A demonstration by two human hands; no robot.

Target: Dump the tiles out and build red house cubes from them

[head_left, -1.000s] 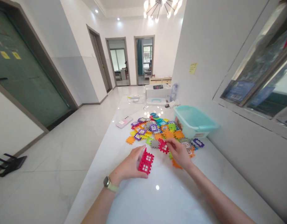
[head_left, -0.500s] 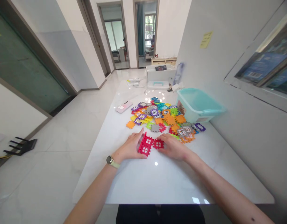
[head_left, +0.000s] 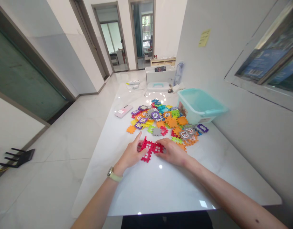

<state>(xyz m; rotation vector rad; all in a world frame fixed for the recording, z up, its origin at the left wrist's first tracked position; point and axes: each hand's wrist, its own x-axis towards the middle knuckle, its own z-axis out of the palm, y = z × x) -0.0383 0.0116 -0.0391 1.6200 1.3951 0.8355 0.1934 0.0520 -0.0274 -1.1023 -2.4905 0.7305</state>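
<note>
My left hand [head_left: 131,153] grips a small assembly of red window-patterned interlocking tiles [head_left: 146,156], its thumb lying over the front and one edge tile standing up at the left. From the other side, my right hand [head_left: 171,151] pinches a single red window tile [head_left: 158,148] between thumb and fingers. The two red pieces meet edge to edge; whether their teeth are fully locked I cannot tell. Just beyond my hands spreads a pile of colourful interlocking tiles [head_left: 172,122], in orange, purple, grey, green and blue.
A turquoise plastic bin [head_left: 201,109] stands at the right by the wall. On the table's left lies a pink phone [head_left: 124,110]. Farther back are a white lidded box [head_left: 158,86], a white container [head_left: 159,75], a clear bottle [head_left: 179,73] and white cables [head_left: 135,85].
The right-hand red tile has come against the left-hand assembly, closing the small gap. My left thumb has moved onto the assembly's front. The camera view has shifted slightly.
</note>
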